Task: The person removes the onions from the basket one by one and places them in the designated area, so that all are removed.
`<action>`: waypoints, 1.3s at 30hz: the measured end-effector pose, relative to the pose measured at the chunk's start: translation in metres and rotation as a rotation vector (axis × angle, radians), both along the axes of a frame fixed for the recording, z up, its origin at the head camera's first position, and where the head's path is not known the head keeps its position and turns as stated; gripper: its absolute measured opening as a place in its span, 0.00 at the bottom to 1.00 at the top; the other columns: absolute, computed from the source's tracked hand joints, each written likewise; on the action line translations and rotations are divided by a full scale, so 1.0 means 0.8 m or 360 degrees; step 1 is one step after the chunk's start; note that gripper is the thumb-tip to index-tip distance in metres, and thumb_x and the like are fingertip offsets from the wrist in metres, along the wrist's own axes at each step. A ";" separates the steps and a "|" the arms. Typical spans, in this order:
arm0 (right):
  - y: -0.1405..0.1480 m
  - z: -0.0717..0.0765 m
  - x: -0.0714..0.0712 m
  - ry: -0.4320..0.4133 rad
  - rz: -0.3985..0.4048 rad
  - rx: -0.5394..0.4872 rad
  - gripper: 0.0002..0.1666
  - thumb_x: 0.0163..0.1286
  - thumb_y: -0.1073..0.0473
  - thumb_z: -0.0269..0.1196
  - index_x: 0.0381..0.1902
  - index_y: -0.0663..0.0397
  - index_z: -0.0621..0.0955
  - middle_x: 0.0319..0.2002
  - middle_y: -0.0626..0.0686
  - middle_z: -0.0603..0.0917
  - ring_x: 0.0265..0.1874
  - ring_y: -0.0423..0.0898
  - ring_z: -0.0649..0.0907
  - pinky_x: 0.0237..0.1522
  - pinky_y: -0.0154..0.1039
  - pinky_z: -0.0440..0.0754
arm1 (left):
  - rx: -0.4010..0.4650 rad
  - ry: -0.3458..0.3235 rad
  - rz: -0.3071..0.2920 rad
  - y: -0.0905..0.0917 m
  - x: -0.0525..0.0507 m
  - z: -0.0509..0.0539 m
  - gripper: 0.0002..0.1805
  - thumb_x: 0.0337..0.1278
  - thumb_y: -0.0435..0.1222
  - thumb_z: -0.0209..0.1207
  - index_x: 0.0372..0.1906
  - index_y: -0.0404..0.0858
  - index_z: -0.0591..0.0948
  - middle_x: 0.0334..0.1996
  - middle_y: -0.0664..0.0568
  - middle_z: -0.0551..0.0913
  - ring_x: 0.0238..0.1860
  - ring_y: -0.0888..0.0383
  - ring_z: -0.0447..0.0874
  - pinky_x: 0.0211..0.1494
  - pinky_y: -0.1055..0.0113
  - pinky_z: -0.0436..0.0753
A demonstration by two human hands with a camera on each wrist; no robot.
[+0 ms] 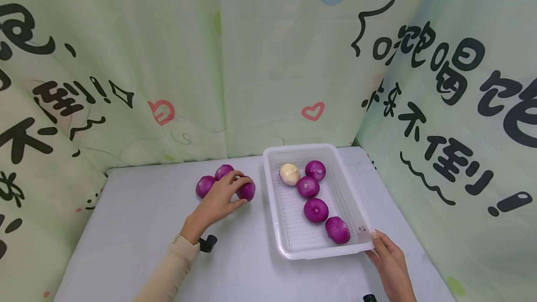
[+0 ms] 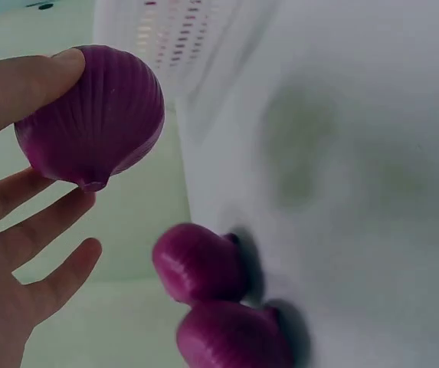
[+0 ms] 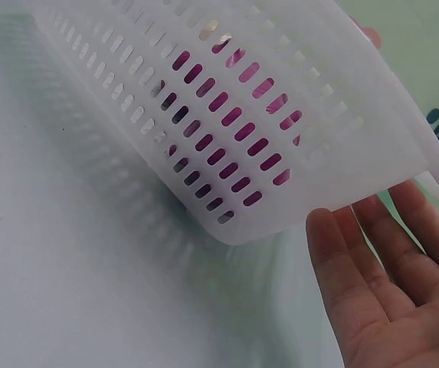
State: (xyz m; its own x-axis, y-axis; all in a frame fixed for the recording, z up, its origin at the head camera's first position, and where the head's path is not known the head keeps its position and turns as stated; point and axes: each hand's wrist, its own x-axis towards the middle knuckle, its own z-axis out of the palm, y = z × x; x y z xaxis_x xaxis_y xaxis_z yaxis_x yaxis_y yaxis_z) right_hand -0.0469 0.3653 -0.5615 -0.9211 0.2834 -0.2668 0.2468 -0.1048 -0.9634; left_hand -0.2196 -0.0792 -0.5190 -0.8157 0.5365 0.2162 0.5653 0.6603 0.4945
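Note:
My left hand point(image 1: 220, 199) holds a purple onion point(image 1: 246, 192) left of the white basket. In the left wrist view the thumb presses the side of this onion point(image 2: 100, 115), while the lower fingers are spread apart from it. Two more purple onions, one nearer point(image 1: 204, 186) and one farther back point(image 1: 223, 171), lie on the table beside the hand. The white perforated basket point(image 1: 274, 227) contains several purple onions point(image 1: 316, 210) and one pale yellow onion point(image 1: 289, 174). At its near right corner, my right hand point(image 1: 390, 262) grips the rim, thumb on top and fingers underneath.
A white-covered table point(image 1: 138, 218) bears everything. Behind it and along the sides hangs a pale green curtain point(image 1: 260, 59) with black writing and hearts. A black device point(image 1: 207, 243) is strapped at the left wrist; part of another point(image 1: 369, 298) shows near the right arm.

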 end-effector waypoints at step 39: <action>-0.003 0.005 -0.002 -0.0144 -0.0050 0.0075 0.24 0.81 0.43 0.57 0.65 0.51 0.78 0.47 0.24 0.81 0.49 0.22 0.81 0.52 0.26 0.84 | -0.0255 0.0088 0.0196 -0.030 -0.015 -0.049 0.28 0.52 0.30 0.75 0.58 0.49 0.80 0.67 0.42 0.80 0.67 0.37 0.74 0.70 0.29 0.69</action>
State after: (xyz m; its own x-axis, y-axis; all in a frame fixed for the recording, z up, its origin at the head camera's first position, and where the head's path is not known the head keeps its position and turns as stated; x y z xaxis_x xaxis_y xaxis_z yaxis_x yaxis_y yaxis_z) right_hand -0.0484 0.3628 -0.5578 -0.8843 0.3262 -0.3341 0.3303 -0.0688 -0.9414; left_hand -0.2319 -0.1033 -0.5578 -0.8666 0.4644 0.1823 0.4986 0.7938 0.3481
